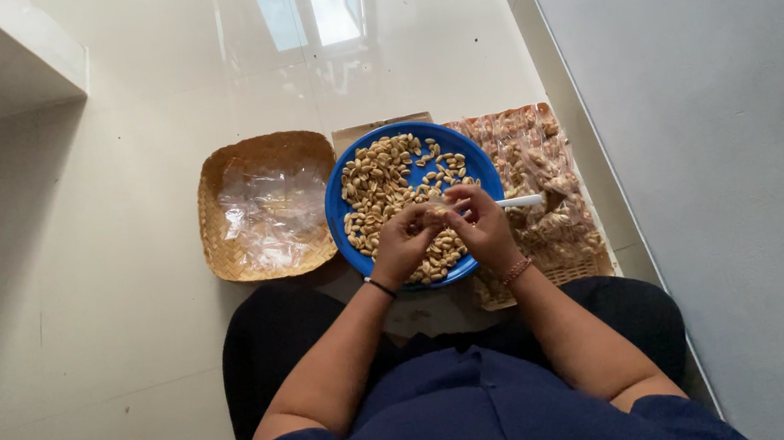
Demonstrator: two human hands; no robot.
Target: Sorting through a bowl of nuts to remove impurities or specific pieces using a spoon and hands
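A round blue plate (341,196) heaped with pale nuts (385,179) rests in front of my lap. Both hands hover over its near edge. My left hand (404,242) pinches a small clear packet (434,212) partly filled with nuts. My right hand (482,226) grips the same packet from the other side and also holds a white spoon (521,201) whose handle points right. The packet is mostly hidden between my fingers.
A woven bamboo tray (216,188) holding empty clear plastic bags (270,211) lies left of the plate. Another tray (575,266) piled with filled nut packets (537,171) lies to the right, next to a grey wall (737,154). Glossy white floor (125,336) surrounds them.
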